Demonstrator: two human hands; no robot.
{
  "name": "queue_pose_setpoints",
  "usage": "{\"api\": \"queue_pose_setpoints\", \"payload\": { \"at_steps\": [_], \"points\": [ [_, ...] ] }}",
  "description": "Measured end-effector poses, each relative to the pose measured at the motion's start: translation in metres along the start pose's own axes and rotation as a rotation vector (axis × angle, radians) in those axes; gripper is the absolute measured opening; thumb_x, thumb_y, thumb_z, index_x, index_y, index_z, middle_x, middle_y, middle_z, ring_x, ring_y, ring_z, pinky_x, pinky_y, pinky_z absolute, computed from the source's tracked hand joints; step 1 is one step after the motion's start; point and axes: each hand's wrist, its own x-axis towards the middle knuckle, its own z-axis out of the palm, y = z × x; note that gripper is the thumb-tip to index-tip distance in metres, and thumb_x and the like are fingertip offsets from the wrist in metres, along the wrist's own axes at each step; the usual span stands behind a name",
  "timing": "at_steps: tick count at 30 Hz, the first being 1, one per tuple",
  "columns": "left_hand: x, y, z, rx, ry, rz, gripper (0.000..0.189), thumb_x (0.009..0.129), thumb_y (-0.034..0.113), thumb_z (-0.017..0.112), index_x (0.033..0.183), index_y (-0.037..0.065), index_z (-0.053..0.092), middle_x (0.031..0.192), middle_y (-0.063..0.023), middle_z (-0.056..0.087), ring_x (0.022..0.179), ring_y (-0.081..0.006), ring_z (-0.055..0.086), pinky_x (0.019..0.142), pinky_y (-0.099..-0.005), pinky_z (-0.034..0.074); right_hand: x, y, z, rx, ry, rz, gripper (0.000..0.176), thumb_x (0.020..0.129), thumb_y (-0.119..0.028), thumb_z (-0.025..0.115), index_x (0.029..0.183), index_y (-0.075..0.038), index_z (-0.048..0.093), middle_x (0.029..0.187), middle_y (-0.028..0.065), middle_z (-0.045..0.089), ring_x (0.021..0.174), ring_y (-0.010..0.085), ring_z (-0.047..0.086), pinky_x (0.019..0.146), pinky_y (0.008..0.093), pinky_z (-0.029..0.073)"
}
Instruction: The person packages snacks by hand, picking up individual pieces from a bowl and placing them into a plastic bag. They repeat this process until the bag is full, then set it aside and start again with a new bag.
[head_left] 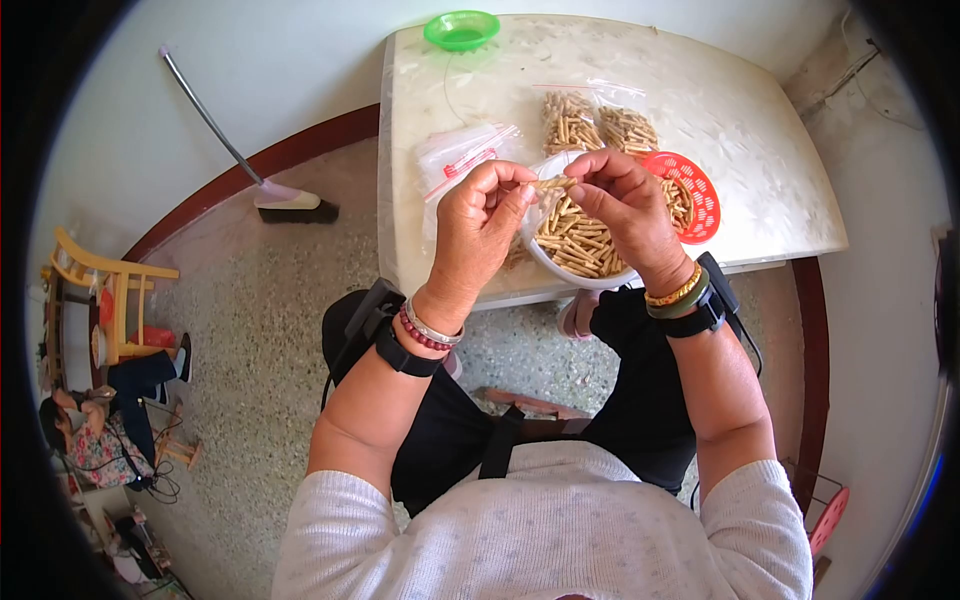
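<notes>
My left hand (472,225) and my right hand (638,220) meet over the table, each pinching one end of a short tan stick-like piece (553,184) with thumb and fingertips. Just below it is a white bowl (587,283) full of similar tan sticks (580,243), partly hidden by my hands. A red perforated basket (710,205) with more sticks stands to the right of my right hand. Beyond my fingers lie two clear zip bags filled with sticks, a left bag (571,125) and a right bag (628,131). Flat clear bags (455,160) with red print are piled beside my left hand.
A green plastic bowl (461,42) sits at the far left corner of the pale covered table (720,110). A broom (295,207) leans on the wall at left. Farther left are a wooden chair (122,268) and a seated person (110,445) in a floral top.
</notes>
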Motion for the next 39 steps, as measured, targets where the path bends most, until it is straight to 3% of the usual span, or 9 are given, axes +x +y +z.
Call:
{"api": "queue_pose_setpoints", "payload": {
  "at_steps": [16, 18, 22, 26, 31, 32, 33, 36, 39],
  "points": [
    [0.006, -0.010, -0.003, 0.057, 0.059, 0.048, 0.011, 0.093, 0.010, 0.060, 0.099, 0.002, 0.061, 0.078, 0.0012, 0.061, 0.061, -0.0012, 0.050, 0.053, -0.0164, 0.041, 0.004, 0.005, -0.007, -0.147, 0.115, -0.036, 0.007, 0.092, -0.009, 0.061, 0.096, -0.004, 0.060, 0.085, -0.0026, 0.061, 0.074, 0.0032, 0.052, 0.068, 0.0185, 0.044],
    [0.009, -0.016, -0.006, 0.249, 0.040, -0.058, 0.015, 0.091, 0.014, 0.063, 0.099, 0.001, 0.061, 0.075, 0.0016, 0.058, 0.056, -0.0015, 0.048, 0.048, -0.0180, 0.039, 0.006, 0.007, -0.009, -0.146, 0.213, -0.068, 0.007, 0.093, -0.010, 0.060, 0.095, -0.004, 0.058, 0.084, -0.0005, 0.063, 0.070, 0.0024, 0.050, 0.062, 0.0171, 0.043],
    [0.017, -0.033, -0.005, 0.365, 0.048, -0.009, 0.022, 0.088, 0.019, 0.068, 0.097, 0.000, 0.061, 0.071, 0.0017, 0.056, 0.052, -0.0023, 0.047, 0.044, -0.0194, 0.038, 0.007, 0.007, -0.005, -0.209, 0.353, -0.148, 0.002, 0.093, -0.005, 0.057, 0.094, -0.004, 0.058, 0.084, -0.0005, 0.063, 0.070, 0.0016, 0.050, 0.060, 0.0169, 0.042],
    [0.022, -0.043, 0.001, 0.477, 0.001, -0.016, 0.020, 0.086, 0.017, 0.069, 0.094, 0.000, 0.061, 0.069, 0.0019, 0.056, 0.054, -0.0031, 0.048, 0.044, -0.0192, 0.037, 0.007, 0.016, -0.006, -0.388, 0.306, -0.237, 0.002, 0.092, -0.004, 0.059, 0.093, -0.003, 0.058, 0.079, -0.0002, 0.063, 0.067, 0.0012, 0.050, 0.058, 0.0180, 0.042],
    [0.023, -0.037, 0.004, 0.322, -0.002, -0.088, 0.015, 0.086, 0.014, 0.064, 0.091, 0.000, 0.061, 0.068, 0.0027, 0.056, 0.058, -0.0030, 0.049, 0.047, -0.0180, 0.038, 0.010, 0.017, 0.004, -0.725, 0.222, -0.286, 0.009, 0.089, -0.007, 0.062, 0.092, 0.000, 0.056, 0.071, 0.0113, 0.064, 0.066, 0.0164, 0.063, 0.057, 0.0292, 0.048],
    [0.022, -0.029, 0.002, 0.208, 0.010, -0.235, 0.014, 0.086, 0.014, 0.064, 0.090, 0.001, 0.061, 0.068, 0.0032, 0.055, 0.059, -0.0030, 0.048, 0.050, -0.0174, 0.038, 0.011, 0.016, 0.006, -0.706, 0.212, -0.269, 0.011, 0.089, -0.009, 0.060, 0.093, 0.000, 0.056, 0.075, 0.0168, 0.065, 0.070, 0.0274, 0.066, 0.061, 0.0350, 0.050],
    [0.021, -0.021, 0.001, 0.092, 0.024, -0.382, 0.013, 0.087, 0.014, 0.063, 0.090, 0.001, 0.061, 0.067, 0.0036, 0.055, 0.059, -0.0030, 0.048, 0.052, -0.0169, 0.039, 0.012, 0.018, 0.007, -0.706, 0.215, -0.268, 0.011, 0.089, -0.009, 0.060, 0.093, 0.000, 0.056, 0.075, 0.0168, 0.065, 0.070, 0.0274, 0.066, 0.061, 0.0350, 0.050],
    [0.025, -0.022, -0.007, -0.071, 0.013, -0.402, 0.009, 0.089, 0.011, 0.060, 0.088, 0.002, 0.061, 0.066, 0.0041, 0.053, 0.057, -0.0026, 0.045, 0.052, -0.0165, 0.037, 0.017, 0.026, 0.007, -0.857, 0.140, -0.302, 0.013, 0.089, -0.011, 0.058, 0.094, 0.000, 0.054, 0.075, 0.0204, 0.063, 0.072, 0.0384, 0.064, 0.062, 0.0408, 0.051],
    [0.034, -0.030, -0.016, -0.048, 0.029, -0.298, 0.008, 0.089, 0.009, 0.059, 0.087, 0.002, 0.061, 0.065, 0.0040, 0.052, 0.056, -0.0021, 0.044, 0.049, -0.0173, 0.034, 0.024, 0.032, 0.013, -0.872, 0.098, -0.235, 0.013, 0.089, -0.011, 0.057, 0.094, 0.000, 0.052, 0.076, 0.0209, 0.064, 0.072, 0.0389, 0.064, 0.061, 0.0433, 0.050]
  ]
}}
